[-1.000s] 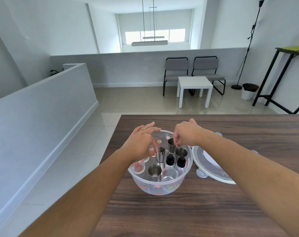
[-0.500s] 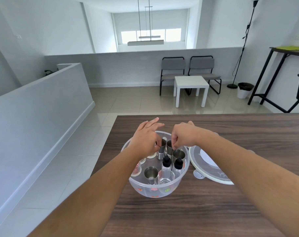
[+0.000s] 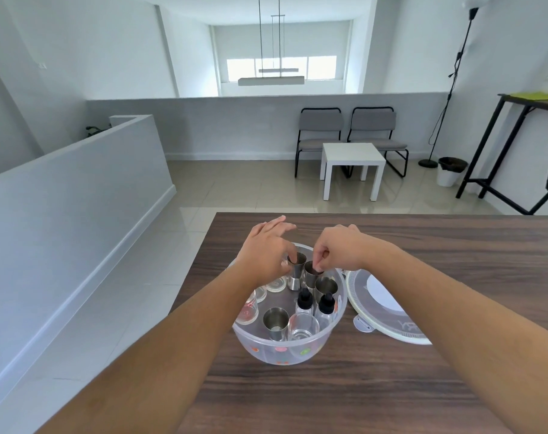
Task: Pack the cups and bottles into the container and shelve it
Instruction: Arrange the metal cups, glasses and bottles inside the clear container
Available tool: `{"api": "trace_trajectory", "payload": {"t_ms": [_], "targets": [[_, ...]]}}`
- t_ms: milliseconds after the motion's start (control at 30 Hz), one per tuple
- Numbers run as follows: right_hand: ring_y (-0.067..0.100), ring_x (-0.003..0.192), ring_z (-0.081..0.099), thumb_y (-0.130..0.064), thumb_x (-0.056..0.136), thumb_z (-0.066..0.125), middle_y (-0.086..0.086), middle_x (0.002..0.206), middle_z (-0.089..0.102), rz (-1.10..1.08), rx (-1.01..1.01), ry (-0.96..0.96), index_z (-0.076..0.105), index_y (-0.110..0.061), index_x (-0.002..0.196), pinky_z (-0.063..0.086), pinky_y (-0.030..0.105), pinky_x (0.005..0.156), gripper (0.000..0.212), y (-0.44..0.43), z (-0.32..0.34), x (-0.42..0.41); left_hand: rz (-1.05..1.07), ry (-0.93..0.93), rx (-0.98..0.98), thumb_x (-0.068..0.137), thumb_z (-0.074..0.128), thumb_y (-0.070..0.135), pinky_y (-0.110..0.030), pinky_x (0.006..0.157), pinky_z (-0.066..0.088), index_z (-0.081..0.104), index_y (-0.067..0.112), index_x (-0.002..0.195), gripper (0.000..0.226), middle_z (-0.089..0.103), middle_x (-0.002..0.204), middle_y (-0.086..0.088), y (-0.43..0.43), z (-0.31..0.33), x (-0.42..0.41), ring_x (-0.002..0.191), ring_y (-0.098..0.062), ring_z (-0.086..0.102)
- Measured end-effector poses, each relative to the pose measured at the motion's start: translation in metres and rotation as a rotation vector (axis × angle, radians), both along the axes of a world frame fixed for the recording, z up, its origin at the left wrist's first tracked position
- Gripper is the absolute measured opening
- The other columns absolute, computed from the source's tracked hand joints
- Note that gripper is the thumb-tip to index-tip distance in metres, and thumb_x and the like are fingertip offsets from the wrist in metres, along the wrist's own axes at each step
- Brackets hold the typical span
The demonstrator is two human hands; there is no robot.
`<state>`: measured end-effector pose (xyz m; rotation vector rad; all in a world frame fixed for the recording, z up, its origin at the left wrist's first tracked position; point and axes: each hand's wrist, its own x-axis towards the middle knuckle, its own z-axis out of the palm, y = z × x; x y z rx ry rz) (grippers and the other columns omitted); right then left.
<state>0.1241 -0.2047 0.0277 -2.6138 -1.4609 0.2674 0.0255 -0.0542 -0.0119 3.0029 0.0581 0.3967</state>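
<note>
lid — faint print, unreadable

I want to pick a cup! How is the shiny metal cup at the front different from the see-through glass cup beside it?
The shiny metal cup is grey and hides its inside; the clear glass cup lets you see through. The metal cup looks narrower; the glass cup looks wider. Both stand upright, mouths up, in the clear plastic container.
</note>
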Motion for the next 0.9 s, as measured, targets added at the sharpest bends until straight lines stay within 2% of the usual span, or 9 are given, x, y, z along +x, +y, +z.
{"api": "trace_trajectory", "payload": {"t_ms": [67, 200, 267, 333, 400, 500, 667, 767, 900], "targets": [[-0.001, 0.065, 0.044, -0.024, 0.081, 0.067, -0.021, 0.046, 0.052, 0.002, 0.017, 0.001, 0.074, -0.028, 0.077, 0.028, 0.039, 0.091, 0.008, -0.003, 0.006, -0.002, 0.003, -0.006, -0.025, 0.078, 0.067, 0.03, -0.039, 0.115, 0.008, 0.07, 0.034, 0.087, 0.01, 0.035, 0.149, 0.005, 0.004, 0.008, -0.008, 0.143, -0.014, 0.013], [-0.002, 0.058, 0.043, -0.026, 0.08, 0.07, -0.043, 0.043, 0.044, 0.034, 0.045, 0.025, 0.072, -0.031, 0.077, 0.034, 0.038, 0.09, 0.006, -0.008, 0.018, -0.012, 0.022, -0.037, -0.089, 0.077, 0.068, 0.031, -0.036, 0.113, 0.008, 0.07, 0.036, 0.078, 0.006, 0.039, 0.146, 0.008, 0.013, 0.023, -0.03, 0.142, -0.011, 0.015], [-0.003, 0.054, 0.047, -0.028, 0.078, 0.071, -0.036, 0.043, 0.048, 0.05, 0.068, 0.046, 0.072, -0.032, 0.076, 0.034, 0.034, 0.085, 0.005, -0.009, 0.021, -0.019, 0.011, -0.003, -0.098, 0.076, 0.069, 0.033, -0.036, 0.113, 0.009, 0.071, 0.035, 0.077, 0.004, 0.038, 0.146, 0.009, 0.013, 0.022, -0.041, 0.142, -0.01, 0.014], [-0.005, 0.056, 0.05, -0.031, 0.077, 0.072, -0.021, 0.047, 0.054, 0.077, 0.077, 0.068, 0.073, -0.033, 0.075, 0.034, 0.034, 0.086, 0.003, -0.01, 0.021, -0.026, -0.016, 0.044, -0.114, 0.074, 0.069, 0.038, -0.04, 0.114, 0.01, 0.071, 0.035, 0.078, 0.005, 0.037, 0.147, 0.01, 0.011, 0.019, -0.052, 0.143, -0.009, 0.012], [0.0, 0.061, 0.05, -0.034, 0.076, 0.073, -0.012, 0.054, 0.053, 0.113, 0.06, 0.052, 0.074, -0.033, 0.078, 0.033, 0.035, 0.088, 0.003, -0.01, 0.018, -0.035, -0.041, 0.088, -0.134, 0.072, 0.069, 0.045, -0.042, 0.116, 0.008, 0.071, 0.037, 0.079, 0.01, 0.033, 0.149, 0.01, 0.008, 0.016, -0.06, 0.144, -0.009, 0.008], [0.0, 0.06, 0.044, -0.035, 0.076, 0.073, -0.011, 0.053, 0.046, 0.146, 0.03, 0.017, 0.074, -0.031, 0.083, 0.031, 0.035, 0.087, 0.008, -0.01, 0.014, -0.047, -0.05, 0.167, -0.102, 0.07, 0.07, 0.051, -0.041, 0.115, 0.001, 0.071, 0.038, 0.085, 0.02, 0.026, 0.153, 0.011, 0.003, 0.009, -0.067, 0.144, -0.009, 0.001], [0.004, 0.071, 0.041, -0.035, 0.08, 0.069, -0.014, 0.063, 0.04, 0.15, -0.04, -0.106, 0.071, -0.03, 0.098, 0.028, 0.036, 0.084, 0.019, -0.008, 0.005, -0.057, -0.014, 0.164, -0.067, 0.072, 0.072, 0.043, -0.038, 0.115, 0.002, 0.072, 0.032, 0.081, 0.013, 0.03, 0.151, 0.011, -0.004, 0.0, -0.072, 0.144, -0.01, 0.003], [0.009, 0.077, 0.045, -0.036, 0.081, 0.068, -0.013, 0.063, 0.042, 0.129, -0.049, -0.118, 0.071, -0.029, 0.099, 0.03, 0.037, 0.087, 0.019, -0.009, 0.002, -0.058, -0.005, 0.144, -0.066, 0.073, 0.071, 0.04, -0.037, 0.114, 0.003, 0.072, 0.032, 0.08, 0.01, 0.032, 0.15, 0.012, -0.007, -0.001, -0.074, 0.144, -0.011, 0.005], [0.005, 0.072, 0.043, -0.035, 0.08, 0.07, -0.014, 0.061, 0.042, 0.123, 0.006, -0.133, 0.072, -0.028, 0.093, 0.029, 0.035, 0.086, 0.015, -0.01, -0.001, -0.055, 0.008, 0.123, -0.059, 0.074, 0.07, 0.037, -0.037, 0.114, 0.003, 0.073, 0.031, 0.078, 0.007, 0.033, 0.15, 0.012, -0.009, -0.001, -0.076, 0.144, -0.01, 0.006]]}}
